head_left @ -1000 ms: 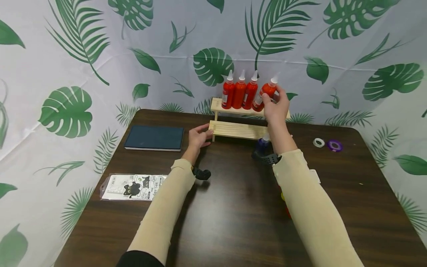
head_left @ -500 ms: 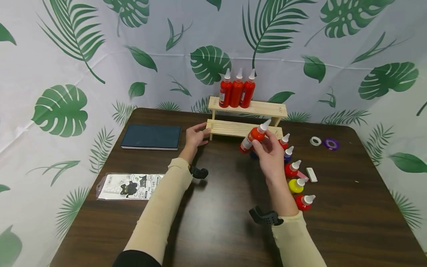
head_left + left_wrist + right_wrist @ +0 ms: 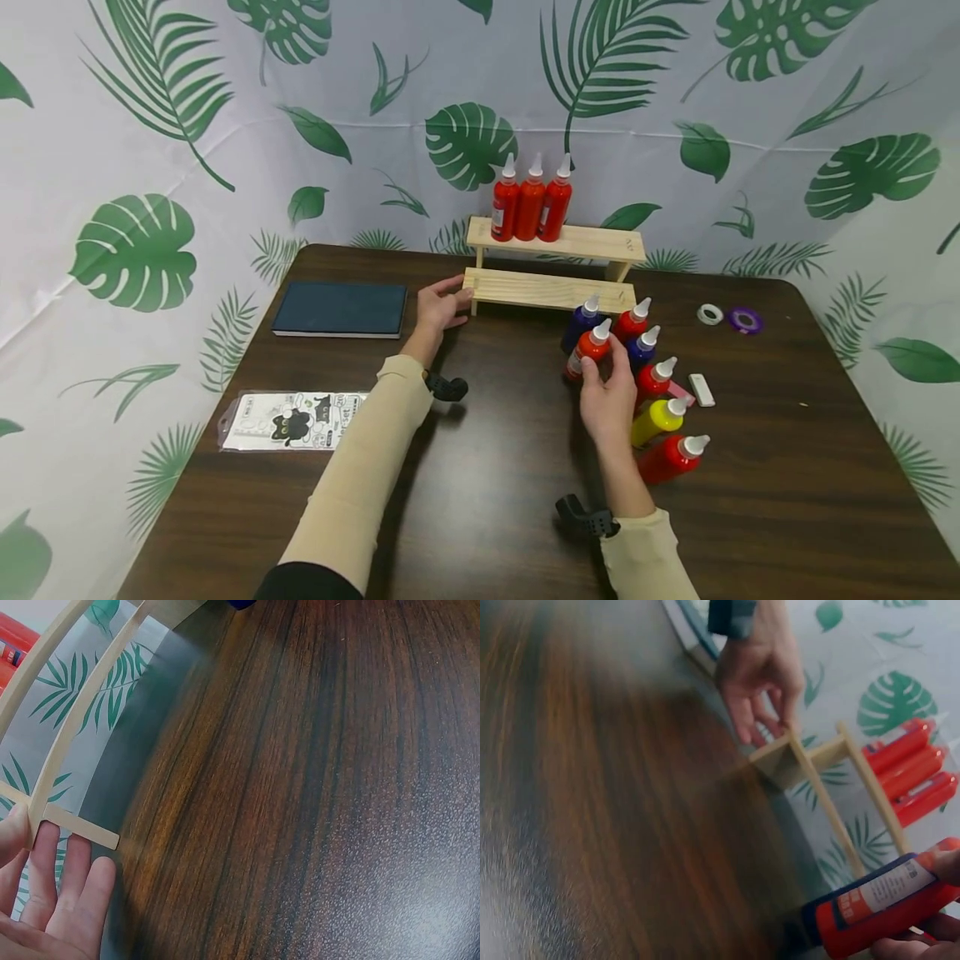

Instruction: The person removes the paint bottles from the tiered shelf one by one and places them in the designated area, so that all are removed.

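My right hand (image 3: 611, 402) grips an orange-red squeeze bottle (image 3: 587, 357) with a white nozzle, upright at the table, beside a dark blue bottle (image 3: 580, 323). In the right wrist view the held bottle (image 3: 877, 904) shows its label; only some fingers (image 3: 911, 949) show. My left hand (image 3: 441, 307) holds the left end of a two-tier wooden rack (image 3: 551, 290). The left wrist view has its thumb and fingers (image 3: 75, 877) at the end of the shelf (image 3: 56, 761). Red bottles (image 3: 530, 208) stand upright on the upper tier's left part.
Right of my right hand stand more bottles: red (image 3: 632, 319), blue (image 3: 642, 347), another red (image 3: 654, 380), yellow (image 3: 657, 421) and a front red one (image 3: 670, 459). A white eraser-like block (image 3: 701, 390), tape rolls (image 3: 745, 321), a dark notebook (image 3: 340, 309) and a ruler-set packet (image 3: 292, 421) lie about.
My right hand has taken the orange-red bottle from the upper tier and brought it down toward me to the table, next to the other bottles. My left hand stays at the rack.
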